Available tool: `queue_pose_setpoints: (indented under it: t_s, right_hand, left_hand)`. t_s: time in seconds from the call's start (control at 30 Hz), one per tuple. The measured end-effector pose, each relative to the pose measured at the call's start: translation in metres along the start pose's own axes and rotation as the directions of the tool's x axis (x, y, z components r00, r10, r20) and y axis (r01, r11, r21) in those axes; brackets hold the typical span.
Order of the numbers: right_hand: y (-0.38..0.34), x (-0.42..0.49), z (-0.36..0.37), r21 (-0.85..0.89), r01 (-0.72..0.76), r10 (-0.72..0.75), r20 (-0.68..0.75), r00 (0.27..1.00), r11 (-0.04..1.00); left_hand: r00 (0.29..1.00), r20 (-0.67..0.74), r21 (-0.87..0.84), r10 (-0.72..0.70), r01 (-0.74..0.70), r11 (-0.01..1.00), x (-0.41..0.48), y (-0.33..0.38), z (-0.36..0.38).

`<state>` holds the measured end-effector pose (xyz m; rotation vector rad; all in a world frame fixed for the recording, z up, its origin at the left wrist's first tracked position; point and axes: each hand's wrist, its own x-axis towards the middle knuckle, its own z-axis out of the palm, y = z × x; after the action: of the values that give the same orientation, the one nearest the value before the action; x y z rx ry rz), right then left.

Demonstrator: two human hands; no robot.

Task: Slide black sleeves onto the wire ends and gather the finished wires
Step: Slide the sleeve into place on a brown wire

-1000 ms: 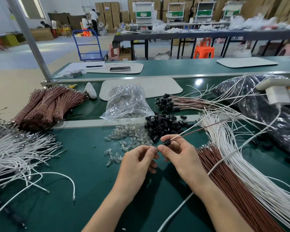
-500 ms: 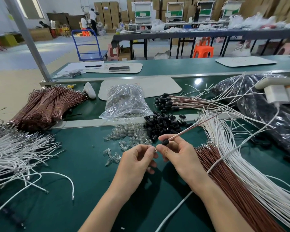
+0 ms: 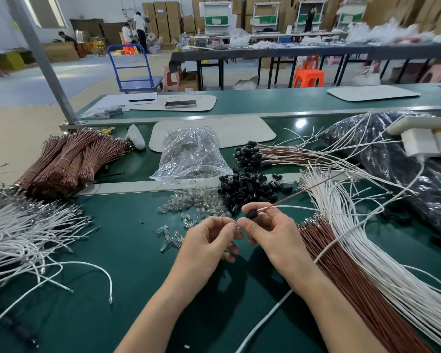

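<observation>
Your right hand (image 3: pixel 273 234) pinches the small black plastic sleeve (image 3: pixel 252 214), threaded on the thin brown and white wire pair (image 3: pixel 294 200). The pair's length runs away rightward toward the green surface's (image 3: pixel 138 256) far edge. Your left hand (image 3: pixel 209 242), just beside the wire tip, is curled, thumb meeting forefinger; I cannot tell whether it grips the tip.

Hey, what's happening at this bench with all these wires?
A person is fitting sleeves onto wires by hand. The right hand pinches a wire pair, one brown and one white, with a black sleeve on it near the fingertips. The left hand is curled at the pair's tip; what it pinches is too small to tell. Loose sleeves sit just beyond, and sleeved wires lie further back on the green bench.
</observation>
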<state>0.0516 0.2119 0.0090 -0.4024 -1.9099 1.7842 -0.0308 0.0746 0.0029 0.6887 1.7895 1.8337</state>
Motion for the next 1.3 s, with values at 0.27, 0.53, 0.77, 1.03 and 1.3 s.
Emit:
queue_pose_setpoints:
  t_s: [0.27,0.53,0.77,1.03,1.3]
  right_hand:
    - [0.0000,0.0007,0.0015,0.000,-0.004,0.004,-0.007,1.000,1.000]
    - [-0.0001,0.0007,0.0038,0.039,-0.024,0.024,0.006,1.000,0.999]
    - [0.0004,0.0005,0.0035,0.047,-0.030,0.030,0.005,1.000,0.998]
    - [0.0016,0.0004,0.0027,0.070,-0.028,0.028,0.007,1.000,0.997]
    - [0.0047,0.0016,0.0035,0.085,-0.053,0.052,0.014,0.999,0.995]
  left_hand:
    - [1.000,0.000,0.042,0.005,-0.005,0.999,0.0003,-0.0005,-0.0006]
    - [0.999,-0.035,0.067,0.032,-0.029,0.997,-0.0015,0.0003,0.0032]
    - [0.997,-0.047,0.102,0.063,-0.058,0.993,-0.0043,-0.0011,0.0048]
    - [0.997,-0.023,0.117,0.070,-0.067,0.991,-0.0037,-0.0014,0.0029]
    - [0.997,0.004,0.097,0.081,-0.081,0.992,-0.0048,0.0018,0.0026]
